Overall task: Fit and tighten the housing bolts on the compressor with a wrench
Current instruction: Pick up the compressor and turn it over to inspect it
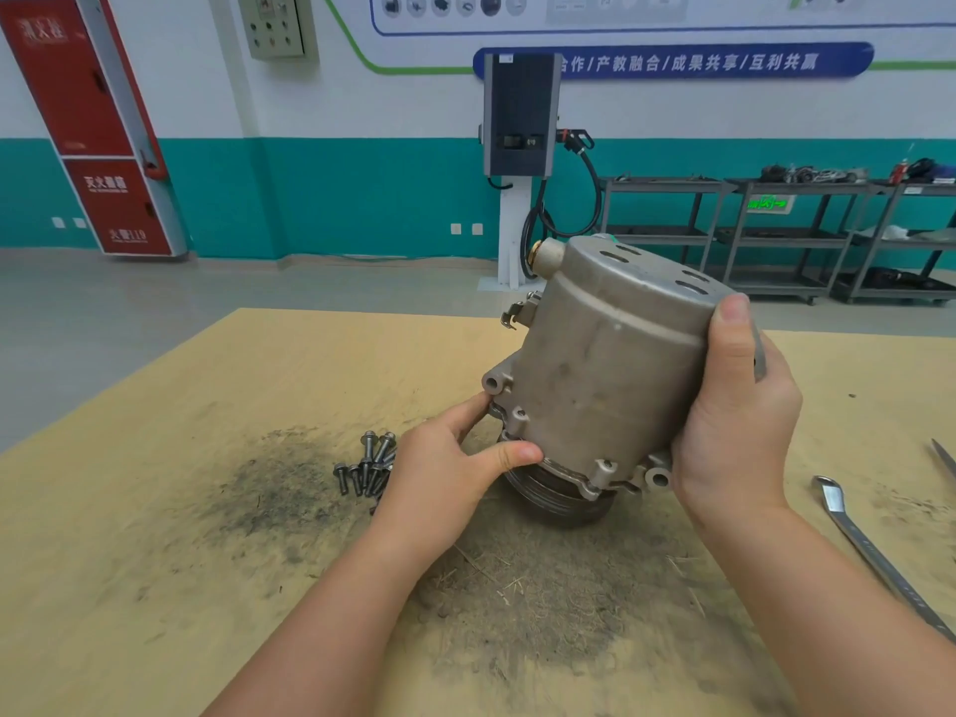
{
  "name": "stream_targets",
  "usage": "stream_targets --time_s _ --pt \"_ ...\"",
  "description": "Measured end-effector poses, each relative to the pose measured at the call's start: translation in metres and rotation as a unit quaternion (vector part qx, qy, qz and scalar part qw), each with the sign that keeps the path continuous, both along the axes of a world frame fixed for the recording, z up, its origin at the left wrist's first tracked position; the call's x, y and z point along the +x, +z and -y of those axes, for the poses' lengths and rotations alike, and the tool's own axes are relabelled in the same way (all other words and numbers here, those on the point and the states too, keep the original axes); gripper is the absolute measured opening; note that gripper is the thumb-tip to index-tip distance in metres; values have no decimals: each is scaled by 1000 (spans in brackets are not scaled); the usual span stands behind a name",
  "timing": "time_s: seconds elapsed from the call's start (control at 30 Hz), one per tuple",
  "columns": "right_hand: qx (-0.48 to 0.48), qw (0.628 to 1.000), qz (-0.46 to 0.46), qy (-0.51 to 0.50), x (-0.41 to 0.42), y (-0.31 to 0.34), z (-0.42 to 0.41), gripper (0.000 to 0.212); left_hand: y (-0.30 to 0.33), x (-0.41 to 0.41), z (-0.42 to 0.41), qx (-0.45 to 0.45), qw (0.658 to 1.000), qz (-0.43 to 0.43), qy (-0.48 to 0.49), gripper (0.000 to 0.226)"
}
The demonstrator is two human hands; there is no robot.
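Compressor: a grey cast-metal compressor [600,375] stands tilted on the wooden table [155,561], pulley end down, its slotted top leaning away toward the right.
Pulley: the dark grooved pulley [553,501] touches the table under the housing flange.
Right hand: the right hand [734,421] grips the housing's right side, thumb laid up along the wall to the top edge, the other fingers curled round behind and hidden.
Left hand: the left hand [455,468] holds nothing; forefinger and thumb are stretched out straight, their tips touching the flange rim at the lower left, just beneath a mounting ear.
Bolts: a small heap of flanged housing bolts [370,465] lies on the table just left of the left hand, partly hidden by it.
Wrench: a long flat wrench [869,551] lies on the table to the right, apart from both hands, its ring end pointing away.
Table surface: dark grime stains spread around the bolts and in front of the compressor.
Background: a charging post [520,147], metal shelving [776,235] and a red fire cabinet [88,121] stand along the wall.
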State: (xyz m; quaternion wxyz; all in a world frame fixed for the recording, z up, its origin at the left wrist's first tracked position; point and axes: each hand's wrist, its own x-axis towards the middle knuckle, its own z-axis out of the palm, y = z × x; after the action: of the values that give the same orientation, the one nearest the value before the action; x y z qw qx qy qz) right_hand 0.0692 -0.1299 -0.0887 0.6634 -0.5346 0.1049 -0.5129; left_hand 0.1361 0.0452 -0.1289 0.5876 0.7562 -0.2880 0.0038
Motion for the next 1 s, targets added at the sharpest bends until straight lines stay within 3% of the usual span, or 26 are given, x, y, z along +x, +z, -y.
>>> stream_targets --time_s 0.13,0.4,0.7,0.87,1.0 --pt "5 997 -64 37 2 8 3 90 4 3 -13 204 964 146 85 59" --pt "3 989 -115 88 2 16 10 107 7 2 -4 274 933 218 80 50" --pt "42 990 -80 113 1 11 8 106 -7 9 -1 150 964 213 45 37" --pt "30 990 -80 113 1 15 6 114 -6 8 1 121 975 183 25 47" --pt "4 990 -107 87 1 18 4 100 2 4 -4 211 961 164 76 54"
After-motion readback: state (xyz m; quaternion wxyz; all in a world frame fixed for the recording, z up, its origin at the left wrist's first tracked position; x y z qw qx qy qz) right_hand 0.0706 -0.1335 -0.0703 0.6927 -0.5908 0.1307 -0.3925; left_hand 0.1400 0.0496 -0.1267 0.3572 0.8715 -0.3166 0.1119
